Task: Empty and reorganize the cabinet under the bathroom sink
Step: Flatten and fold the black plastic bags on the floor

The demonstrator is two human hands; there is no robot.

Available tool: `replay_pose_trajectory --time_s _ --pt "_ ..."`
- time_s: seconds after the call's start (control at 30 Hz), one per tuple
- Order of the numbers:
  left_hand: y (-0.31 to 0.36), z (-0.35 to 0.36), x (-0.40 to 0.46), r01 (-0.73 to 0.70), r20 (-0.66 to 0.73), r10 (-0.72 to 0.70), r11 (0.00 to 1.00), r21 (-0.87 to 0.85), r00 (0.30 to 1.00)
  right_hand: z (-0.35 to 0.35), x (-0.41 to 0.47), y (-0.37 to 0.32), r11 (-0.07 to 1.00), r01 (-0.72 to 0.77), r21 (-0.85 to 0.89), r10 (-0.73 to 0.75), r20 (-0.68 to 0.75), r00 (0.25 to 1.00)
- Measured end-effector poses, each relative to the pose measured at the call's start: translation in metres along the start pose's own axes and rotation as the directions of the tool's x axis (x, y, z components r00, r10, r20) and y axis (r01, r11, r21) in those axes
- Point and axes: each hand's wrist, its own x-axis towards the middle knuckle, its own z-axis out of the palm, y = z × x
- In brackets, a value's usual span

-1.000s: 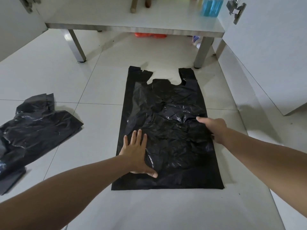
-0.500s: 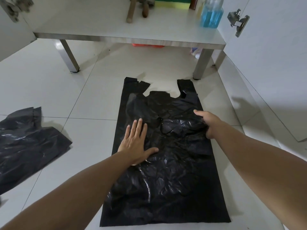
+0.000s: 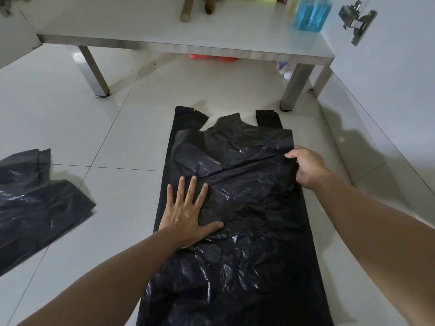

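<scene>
A black plastic bag [image 3: 247, 208] lies spread flat on the white tiled floor [image 3: 70, 114], its two handles pointing far toward the cabinet base [image 3: 188, 47], which stands on metal legs. The left hand [image 3: 186, 212] rests palm down on the left part of the bag, fingers straight and slightly fanned, thumb stretched out to the right, the forearm reaching in from the near left. The right hand [image 3: 306, 165] sits at the bag's right edge, somewhat farther away than the left, its grip closed on the plastic: the fingers curl round a fold of it and a taut crease runs from there leftward across the bag toward the left fingertips. The right forearm comes in from the near right, angled inward. A second black bag [image 3: 35, 203] lies crumpled on the floor at the far left of the scene, well apart from the first. On the cabinet base stand a bottle of blue liquid [image 3: 310, 15] at the right and two wooden handles [image 3: 187, 9] near the middle. An open cabinet door [image 3: 388, 78] with a metal hinge [image 3: 357, 20] stands at the right.
</scene>
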Motion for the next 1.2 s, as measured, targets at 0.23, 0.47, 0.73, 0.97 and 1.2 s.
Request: replay_pose_trajectory --time_s 0.23,0.47,0.73,0.97,1.2 --pt "-0.008 -0.035 0.027 -0.022 -0.164 0.024 1.0 0.013 0.986 0.013 0.023 -0.017 0.982 -0.119 -0.146 0.125 0.031 0.992" --pt "-0.035 -0.035 0.094 0.028 -0.123 -0.04 0.994 -0.104 0.992 0.031 0.049 -0.037 0.959 -0.077 -0.273 0.074 -0.021 0.997" --pt "-0.037 -0.008 0.093 0.012 -0.135 -0.017 0.999 -0.039 0.991 0.039 0.076 -0.06 0.958 -0.217 -0.187 0.232 0.063 0.971" --pt "-0.038 -0.007 0.094 0.015 -0.156 -0.022 0.999 -0.048 0.988 0.054 0.108 -0.093 0.994 -0.073 0.086 0.07 0.047 0.996" --pt "-0.038 -0.006 0.094 0.002 -0.169 -0.012 0.998 -0.055 0.986 0.05 0.145 -0.089 0.996 0.065 -0.063 -0.08 -0.28 0.957"
